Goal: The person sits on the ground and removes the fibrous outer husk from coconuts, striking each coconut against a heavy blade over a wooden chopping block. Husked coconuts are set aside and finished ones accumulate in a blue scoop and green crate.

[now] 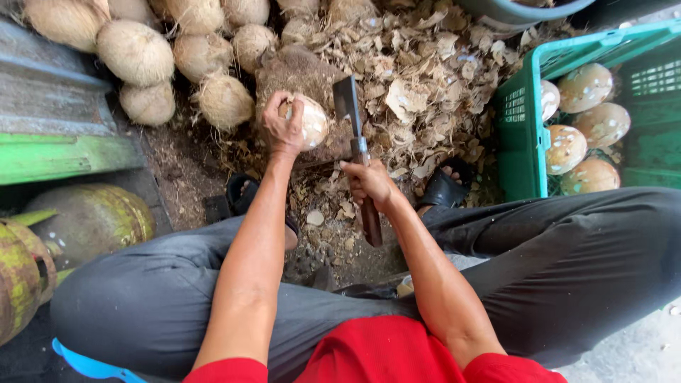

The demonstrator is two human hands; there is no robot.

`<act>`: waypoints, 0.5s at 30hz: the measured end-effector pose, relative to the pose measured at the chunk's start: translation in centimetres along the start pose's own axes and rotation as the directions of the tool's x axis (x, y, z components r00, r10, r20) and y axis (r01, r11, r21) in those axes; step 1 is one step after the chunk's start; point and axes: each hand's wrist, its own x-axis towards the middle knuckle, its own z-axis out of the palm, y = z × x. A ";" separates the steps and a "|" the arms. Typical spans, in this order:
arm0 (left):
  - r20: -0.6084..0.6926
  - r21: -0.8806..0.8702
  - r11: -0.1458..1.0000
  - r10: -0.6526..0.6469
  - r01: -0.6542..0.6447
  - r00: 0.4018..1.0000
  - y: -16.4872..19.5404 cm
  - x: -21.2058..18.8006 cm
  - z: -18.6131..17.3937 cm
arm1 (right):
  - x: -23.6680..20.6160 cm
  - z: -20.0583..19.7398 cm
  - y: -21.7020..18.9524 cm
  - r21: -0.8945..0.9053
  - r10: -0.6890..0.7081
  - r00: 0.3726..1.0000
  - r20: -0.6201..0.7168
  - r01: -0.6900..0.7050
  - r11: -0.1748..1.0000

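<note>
Left grip clenched around a partly peeled coconut, fingers curled over its top and near side, pressing it down on a brown chopping block. Right grip closed tight on the dark wooden handle of a cleaver, blade raised upright just beside the coconut, flat steel edge-on toward it, whether touching the shell or a hair apart impossible to tell. Handle end jutting out below the right fist toward the lap. Around the block, a thick litter of pale shell chips and husk shavings spread over the ground. Behind the block, a heap of fibrous unpeeled coconuts, stacked along the top edge of the view. Off to the right, a green plastic crate holding several peeled, brown-and-white mottled coconuts. Near the crate's inner corner, a foot in a black sandal; a second sandalled foot below the left wrist. Nearest the camera, crossed legs in dark grey trousers and a red shirt. At far left, a green-painted wooden ledge with green-yellow whole coconuts beneath it.
</note>
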 end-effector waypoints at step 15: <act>-0.253 0.389 0.917 0.013 0.089 0.967 1.2 -1.5 1.7 | 0.9 3.2 0.8 -0.479 -0.110 0.989 -0.100 0.049 0.876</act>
